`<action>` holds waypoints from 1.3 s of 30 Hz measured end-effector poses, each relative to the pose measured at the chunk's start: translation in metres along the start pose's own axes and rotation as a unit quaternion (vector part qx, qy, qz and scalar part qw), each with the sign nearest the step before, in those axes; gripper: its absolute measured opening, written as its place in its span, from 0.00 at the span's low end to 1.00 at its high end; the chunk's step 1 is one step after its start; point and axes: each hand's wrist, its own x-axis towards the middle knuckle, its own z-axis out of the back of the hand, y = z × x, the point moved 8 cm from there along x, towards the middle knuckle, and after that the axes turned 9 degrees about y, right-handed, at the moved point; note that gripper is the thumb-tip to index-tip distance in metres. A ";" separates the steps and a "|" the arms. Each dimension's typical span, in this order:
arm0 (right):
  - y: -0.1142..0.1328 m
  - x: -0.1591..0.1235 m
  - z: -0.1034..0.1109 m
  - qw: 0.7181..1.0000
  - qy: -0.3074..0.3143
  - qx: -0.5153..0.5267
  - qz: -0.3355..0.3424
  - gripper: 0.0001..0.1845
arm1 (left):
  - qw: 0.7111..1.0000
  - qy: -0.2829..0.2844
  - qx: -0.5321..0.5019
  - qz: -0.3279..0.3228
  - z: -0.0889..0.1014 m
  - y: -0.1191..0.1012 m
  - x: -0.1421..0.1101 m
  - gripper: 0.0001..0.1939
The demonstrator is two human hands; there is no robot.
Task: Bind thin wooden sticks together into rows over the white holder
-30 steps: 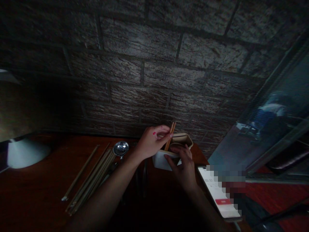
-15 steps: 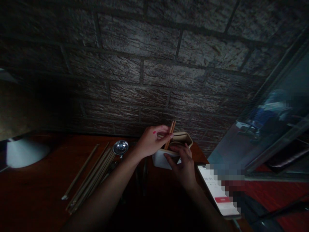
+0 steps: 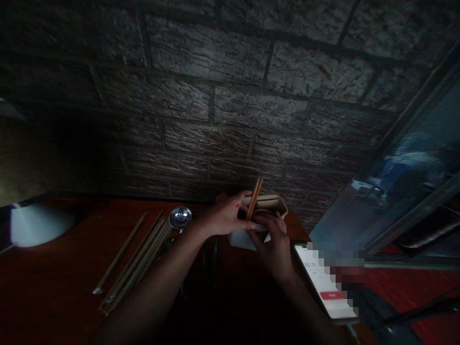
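A white utensil box (image 3: 241, 239) with a tan rim and inside stands by the wall. A pair of brown chopsticks (image 3: 255, 195) leans upright in it, their upper ends above the rim. My left hand (image 3: 226, 215) is round the box's left side, thumb along the near rim and the other fingers beyond it, apart from the chopsticks' tops. My right hand (image 3: 275, 239) grips the near wall, with fingers over the rim and the thumb outside. Inside the box a round edge (image 3: 265, 212) shows; the rest of its contents is hidden.
On the wooden table (image 3: 46, 282) to the left lie several long chopsticks (image 3: 138, 258) and a shiny perforated ladle (image 3: 180, 218). Dark utensils lie near my left forearm. A lit phone (image 3: 325, 282) is at right; a stone wall (image 3: 230, 105) rises behind.
My left hand has let go of the chopsticks and moved down onto the box's left side. The chopsticks now stand in the box by themselves. My right hand has stayed at the near rim.
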 end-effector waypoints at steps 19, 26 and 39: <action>0.003 0.001 0.002 1.000 0.004 0.008 0.004 0.14 | 0.992 0.044 0.115 -0.035 -0.016 -0.004 0.004 0.22; 0.004 0.002 0.003 1.000 -0.015 0.007 0.007 0.14 | 0.990 0.056 0.129 -0.020 -0.017 -0.002 0.004 0.12; 0.002 0.000 0.003 1.000 -0.012 0.010 -0.001 0.15 | 0.993 0.062 0.101 -0.022 -0.016 -0.002 0.003 0.06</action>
